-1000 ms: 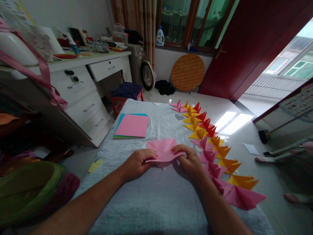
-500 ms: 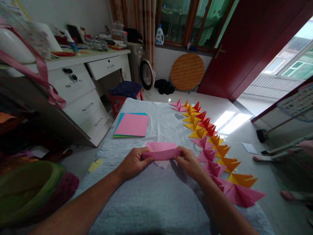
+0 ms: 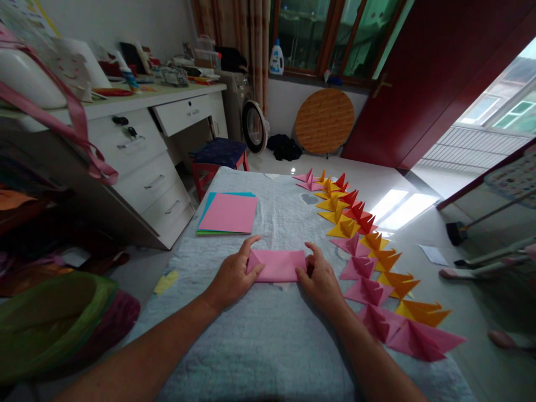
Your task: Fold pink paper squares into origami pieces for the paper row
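Note:
A pink sheet of origami paper [image 3: 278, 266], folded into a flat rectangle, lies just in front of me on the cloth-covered table [image 3: 268, 335]. My left hand [image 3: 238, 273] grips its left end, thumb on top and index finger raised off behind it. At the right end my right hand [image 3: 320, 273] holds the paper the same way, thumb on the near corner and index finger lifted. Beyond my left hand rests a stack of square coloured paper [image 3: 228, 213], pink on top with blue and green edges showing.
Folded paper cranes [image 3: 343, 226] in pink, yellow, orange and red stand in rows along the table's right side. A green-rimmed basket [image 3: 50, 329] is at the lower left. A white desk [image 3: 138, 151] and a stool [image 3: 220, 152] stand beyond the table.
The pink paper was partly open with a raised front flap; now it lies folded flat. Both index fingers have lifted off it. The view has shifted slightly.

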`<action>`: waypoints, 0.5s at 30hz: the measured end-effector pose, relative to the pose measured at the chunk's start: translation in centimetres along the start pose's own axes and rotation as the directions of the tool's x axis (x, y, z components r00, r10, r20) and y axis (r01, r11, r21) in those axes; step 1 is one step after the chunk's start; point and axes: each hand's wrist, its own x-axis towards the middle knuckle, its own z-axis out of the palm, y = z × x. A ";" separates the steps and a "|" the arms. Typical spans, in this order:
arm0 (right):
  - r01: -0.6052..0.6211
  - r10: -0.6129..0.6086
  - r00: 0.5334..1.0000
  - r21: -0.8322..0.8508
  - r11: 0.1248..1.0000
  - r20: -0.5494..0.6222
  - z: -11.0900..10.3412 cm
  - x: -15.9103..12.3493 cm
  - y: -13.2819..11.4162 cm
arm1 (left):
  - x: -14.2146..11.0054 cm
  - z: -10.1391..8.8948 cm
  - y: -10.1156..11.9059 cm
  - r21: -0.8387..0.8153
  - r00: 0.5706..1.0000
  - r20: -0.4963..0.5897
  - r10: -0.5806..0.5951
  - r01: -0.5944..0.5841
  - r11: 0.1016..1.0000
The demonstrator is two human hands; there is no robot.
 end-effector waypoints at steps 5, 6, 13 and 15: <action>-0.002 0.001 1.000 -0.062 0.998 -0.003 0.3 0.0 0.4 | 0.3 0.2 -0.7 0.174 0.985 0.068 0.156 -0.165 0.971; -0.001 0.001 1.000 -0.069 0.998 -0.001 0.4 0.0 0.4 | 0.3 0.2 -0.8 0.209 0.984 0.079 0.159 -0.173 0.962; -0.023 0.023 1.000 -0.115 0.993 -0.002 0.2 0.2 -0.1 | 0.2 0.3 -0.8 0.317 0.987 0.073 0.141 -0.157 0.935; -0.035 0.035 0.999 -0.129 0.991 -0.001 0.2 0.2 -0.3 | 0.2 0.2 -0.8 0.328 0.990 0.053 0.127 -0.138 0.935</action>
